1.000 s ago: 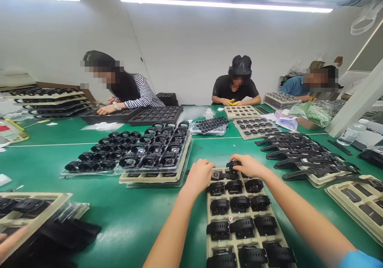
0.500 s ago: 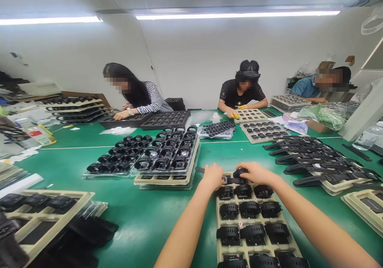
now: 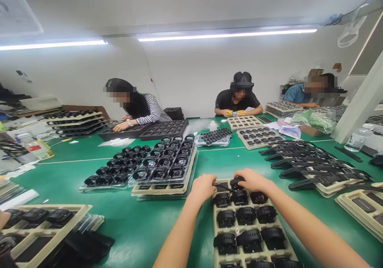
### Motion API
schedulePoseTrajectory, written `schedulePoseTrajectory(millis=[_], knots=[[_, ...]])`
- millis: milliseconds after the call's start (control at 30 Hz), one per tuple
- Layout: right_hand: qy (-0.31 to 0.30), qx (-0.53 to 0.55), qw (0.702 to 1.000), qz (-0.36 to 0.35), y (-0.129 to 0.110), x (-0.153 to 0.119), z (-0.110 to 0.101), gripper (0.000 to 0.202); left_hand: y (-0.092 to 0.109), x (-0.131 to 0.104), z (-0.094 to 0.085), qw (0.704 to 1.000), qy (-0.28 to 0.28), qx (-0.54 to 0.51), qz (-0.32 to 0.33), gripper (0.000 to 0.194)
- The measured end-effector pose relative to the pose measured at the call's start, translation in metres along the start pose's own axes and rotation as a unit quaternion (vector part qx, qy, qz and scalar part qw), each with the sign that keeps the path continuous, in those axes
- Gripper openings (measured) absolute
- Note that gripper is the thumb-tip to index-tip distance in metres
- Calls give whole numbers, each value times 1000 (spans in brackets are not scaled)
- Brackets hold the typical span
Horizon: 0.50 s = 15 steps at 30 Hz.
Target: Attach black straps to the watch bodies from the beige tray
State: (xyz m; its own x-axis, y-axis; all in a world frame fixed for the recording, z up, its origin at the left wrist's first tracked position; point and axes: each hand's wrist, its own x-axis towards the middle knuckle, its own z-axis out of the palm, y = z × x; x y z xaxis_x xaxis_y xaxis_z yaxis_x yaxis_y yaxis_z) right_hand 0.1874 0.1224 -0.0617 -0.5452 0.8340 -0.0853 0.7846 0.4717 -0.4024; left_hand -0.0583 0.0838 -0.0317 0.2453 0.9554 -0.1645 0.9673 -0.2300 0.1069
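Note:
A beige tray (image 3: 217, 228) of black watches stands in front of me, with rows of looped straps in its compartments. At its far left corner my left hand (image 3: 205, 186) has its fingers closed on the end of a black strap (image 3: 223, 187). My right hand (image 3: 249, 179) grips a black watch (image 3: 237, 183) at the tray's far edge, fingertips wrapped round it. The strap stretches between the two hands above the far row. Whether strap and watch are joined cannot be made out.
Stacked watch trays (image 3: 179, 182) stand left of centre. Watches with straps laid out (image 3: 317, 168) cover trays on the right. Another beige tray (image 3: 66, 236) is at the near left, a person's fingers at its edge. Three people sit across the green table (image 3: 137, 224).
The view has tilted up and shifted slightly. My left hand has turned, and the strap now slants between my hands. Across the table, a person's yellow-tipped fingers have come together round a small object.

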Motion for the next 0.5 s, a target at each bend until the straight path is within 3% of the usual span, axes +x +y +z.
schedulePoseTrajectory(millis=[133,333,400,500], knots=[[-1,-6,1000,16,3,1,2,28,0,-18,-10,996,83,-25,-7,7],[27,11,999,13,-5,-3,-1,32,-3,-45,-28,968,217,-128,12,13],[66,28,997,14,-8,-13,-8,38,-4,-50,-35,949,258,-180,27,15],[115,66,991,31,-16,-41,-23,29,3,-51,-42,914,317,-251,39,18]])
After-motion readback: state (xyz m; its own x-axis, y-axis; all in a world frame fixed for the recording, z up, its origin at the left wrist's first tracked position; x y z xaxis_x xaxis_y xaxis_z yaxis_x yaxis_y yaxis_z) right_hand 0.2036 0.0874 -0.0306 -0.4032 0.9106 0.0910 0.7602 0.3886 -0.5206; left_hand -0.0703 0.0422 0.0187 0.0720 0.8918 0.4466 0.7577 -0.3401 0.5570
